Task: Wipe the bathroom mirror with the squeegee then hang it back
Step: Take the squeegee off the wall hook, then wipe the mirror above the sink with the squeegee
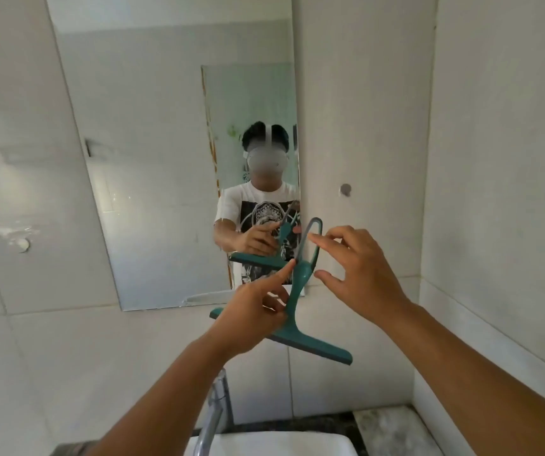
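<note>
A teal squeegee with a grey hanging loop at its top is held upright in front of the wall, blade at the bottom. My left hand grips its handle, forefinger stretched up along it. My right hand is beside the loop, fingers apart, one fingertip touching the loop. The frameless mirror fills the wall to the upper left and reflects me and the squeegee. A small round grey wall hook sits on the tiles above the squeegee, right of the mirror.
A chrome tap rises over a white basin at the bottom. A dark counter edge runs behind the basin. A second round white hook is on the left tiles. A side wall closes the right.
</note>
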